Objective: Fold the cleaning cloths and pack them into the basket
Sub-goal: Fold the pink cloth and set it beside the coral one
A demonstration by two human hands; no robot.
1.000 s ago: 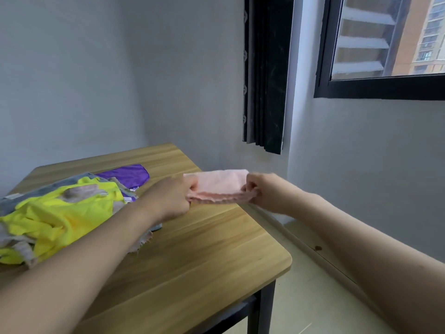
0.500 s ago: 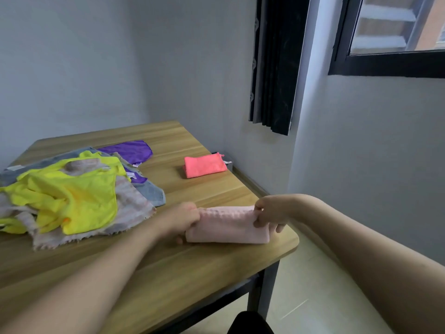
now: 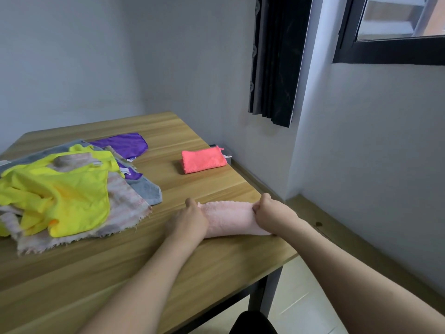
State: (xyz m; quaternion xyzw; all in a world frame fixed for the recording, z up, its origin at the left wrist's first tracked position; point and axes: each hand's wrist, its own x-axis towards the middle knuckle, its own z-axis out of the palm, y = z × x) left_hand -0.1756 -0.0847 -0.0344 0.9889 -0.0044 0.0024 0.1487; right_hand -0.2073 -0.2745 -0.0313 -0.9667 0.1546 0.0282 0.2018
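Observation:
A folded pale pink cloth (image 3: 228, 219) lies on the wooden table (image 3: 168, 266) near its right edge. My left hand (image 3: 187, 221) grips the cloth's left end and my right hand (image 3: 272, 214) pinches its right end, both low on the tabletop. A folded coral cloth (image 3: 204, 160) sits farther back by the right edge. A loose heap of unfolded cloths lies at the left: yellow (image 3: 57, 191) on top, striped pinkish (image 3: 125, 213), grey (image 3: 147, 189) and purple (image 3: 120, 144) beneath. No basket is in view.
The table's right edge runs close to a grey wall with a low wooden ledge (image 3: 349, 235). A dark curtain (image 3: 277, 59) and a window (image 3: 395, 27) are above. A black object (image 3: 252, 323) shows below the table's front corner.
Both hands brought the pink cloth down from mid-air onto the table near its right edge and still hold its ends. The view tipped downward, revealing the coral cloth.

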